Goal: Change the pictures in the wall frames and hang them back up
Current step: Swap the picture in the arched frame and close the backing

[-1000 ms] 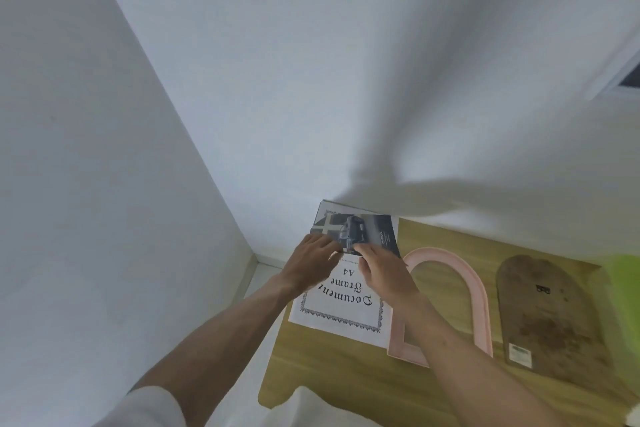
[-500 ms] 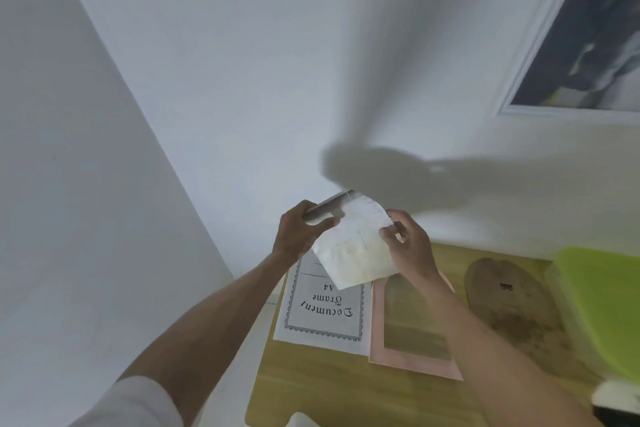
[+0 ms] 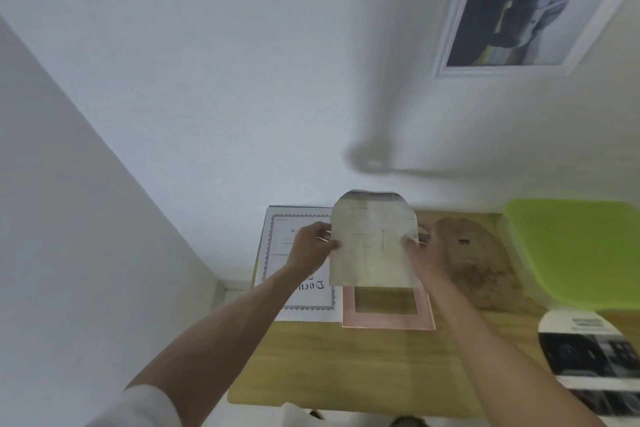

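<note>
Above the far-left part of the wooden table (image 3: 346,367), two bare hands hold one arch-topped paper picture (image 3: 372,243) up off the surface. The left hand (image 3: 311,248) pinches its left edge, thumb on the face; the right hand (image 3: 424,255) pinches its right edge the same way. The sheet shows a pale, faintly printed side, arch end towards the wall, straight end towards the person.

Directly beneath it lies the pink arched frame (image 3: 388,314), flat on the table; only its near, straight end shows below the paper. Judging from this, the step in hand is fitting the picture to that frame: the next move calls for lowering the sheet, arch matched to arch, and squaring its straight edge to the frame's bottom rail.

Just left of the frame, touching or nearly so, a white document-frame insert sheet (image 3: 298,270) lies along the table's left edge, reaching the far-left corner. Right of the frame rests a brown arched backing board (image 3: 481,263), which will probably go on afterwards. A lime-green lid or tray (image 3: 575,253) fills the far-right corner, and another arch-topped print (image 3: 595,354) lies at the right edge.

Room is tight sideways, with things flanking the frame, but the near middle of the table offers space. A white-framed picture (image 3: 512,7) hangs on the wall above right; the wall corner closes in on the left.
</note>
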Demonstrator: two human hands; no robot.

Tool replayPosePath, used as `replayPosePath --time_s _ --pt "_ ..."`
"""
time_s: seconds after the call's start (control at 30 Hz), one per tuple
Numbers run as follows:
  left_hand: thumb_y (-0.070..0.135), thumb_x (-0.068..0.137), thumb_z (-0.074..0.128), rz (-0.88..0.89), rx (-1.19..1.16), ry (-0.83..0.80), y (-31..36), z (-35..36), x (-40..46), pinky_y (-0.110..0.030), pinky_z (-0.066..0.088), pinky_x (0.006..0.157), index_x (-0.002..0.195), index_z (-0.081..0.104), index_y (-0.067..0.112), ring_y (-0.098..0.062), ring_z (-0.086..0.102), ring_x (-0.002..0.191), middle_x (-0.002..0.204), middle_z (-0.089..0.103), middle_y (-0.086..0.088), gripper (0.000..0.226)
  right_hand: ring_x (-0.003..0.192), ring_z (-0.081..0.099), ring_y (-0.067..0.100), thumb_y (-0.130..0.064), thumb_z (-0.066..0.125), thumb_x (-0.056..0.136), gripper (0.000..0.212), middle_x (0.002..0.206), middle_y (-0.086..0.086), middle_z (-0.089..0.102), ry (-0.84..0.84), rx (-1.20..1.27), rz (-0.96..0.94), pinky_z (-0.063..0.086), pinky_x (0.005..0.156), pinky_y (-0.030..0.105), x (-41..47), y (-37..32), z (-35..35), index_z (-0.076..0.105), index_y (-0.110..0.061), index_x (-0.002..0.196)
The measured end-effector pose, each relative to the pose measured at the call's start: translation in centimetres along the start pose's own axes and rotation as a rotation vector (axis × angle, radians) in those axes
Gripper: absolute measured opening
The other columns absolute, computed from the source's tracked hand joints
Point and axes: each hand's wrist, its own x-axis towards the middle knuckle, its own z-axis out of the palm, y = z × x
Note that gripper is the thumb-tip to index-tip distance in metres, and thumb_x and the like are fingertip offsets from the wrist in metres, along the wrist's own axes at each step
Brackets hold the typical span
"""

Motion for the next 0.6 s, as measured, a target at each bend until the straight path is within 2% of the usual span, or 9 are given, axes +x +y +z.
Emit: replayPosePath --time_s 0.1,0.2,0.27,0.33,0.43,0.53,0.6 --pt "0.010 0.080 0.074 -0.029 0.112 -0.020 -1.0 2.2 -0.7 -0.034 0.058 0.073 0.104 0.070 0.017 -0.018 0.069 0.078 0.089 0.072 -0.002 0.025 0.095 0.065 0.018 -0.020 0.064 0.090 0.039 0.113 -0.005 0.066 -0.055 -0.158 0.016 0.057 0.083 0.043 -0.1 3.0 -1.0 0.053 -0.025 0.127" --pt "0.006 0.080 0.070 -0.063 0.235 -0.042 -1.8 4.1 -1.4 -0.016 0.047 0.056 0.105 0.071 0.017 -0.014 0.059 0.066 0.081 0.068 -0.007 0.028 0.092 0.065 0.019 -0.005 0.060 0.089 0.038 0.104 -0.005 0.067 -0.121 -0.232 0.059 0.056 0.079 0.037 -0.3 4.7 -1.9 0.057 -0.025 0.122" --pt "0.001 0.077 0.065 -0.083 0.334 -0.068 -2.2 5.1 -1.7 -0.022 0.048 0.058 0.098 0.071 0.014 -0.016 0.052 0.061 0.070 0.059 -0.006 0.025 0.089 0.067 0.019 -0.001 0.057 0.086 0.039 0.103 -0.004 0.070 -0.177 -0.272 0.094 0.058 0.079 0.042 -0.1 6.0 -2.4 0.061 -0.026 0.116" --pt "-0.003 0.075 0.060 -0.108 0.413 -0.083 -2.6 6.0 -1.8 -0.033 0.055 0.063 0.094 0.069 0.008 -0.018 0.052 0.060 0.068 0.058 -0.006 0.024 0.092 0.067 0.018 0.001 0.055 0.084 0.047 0.108 -0.005 0.071 -0.227 -0.317 0.102 0.058 0.079 0.041 0.1 7.0 -2.7 0.061 -0.028 0.120" --pt "-0.004 0.073 0.055 -0.115 0.485 -0.083 -3.1 7.1 -1.5 -0.037 0.058 0.067 0.096 0.065 0.002 -0.024 0.062 0.074 0.089 0.063 -0.011 0.026 0.097 0.064 0.019 0.001 0.053 0.080 0.058 0.112 -0.004 0.069 -0.274 -0.421 0.074 0.052 0.074 0.031 0.0 7.9 -3.0 0.056 -0.028 0.130" --pt "0.000 0.077 0.056 -0.140 0.529 -0.055 -3.7 7.8 -1.7 -0.030 0.053 0.067 0.100 0.065 0.002 -0.026 0.058 0.081 0.103 0.052 -0.009 0.025 0.104 0.062 0.021 -0.002 0.055 0.081 0.059 0.117 -0.001 0.065 -0.305 -0.507 0.030 0.055 0.085 0.038 0.1 8.8 -2.9 0.050 -0.027 0.134" --pt "0.003 0.079 0.058 -0.155 0.542 -0.047 -4.1 7.9 -1.8 -0.032 0.052 0.075 0.105 0.065 0.002 -0.026 0.056 0.086 0.106 0.049 -0.009 0.027 0.110 0.060 0.024 -0.002 0.057 0.082 0.050 0.120 0.002 0.061 -0.281 -0.558 -0.012 0.053 0.091 0.042 -0.1 9.6 -2.9 0.050 -0.022 0.128"
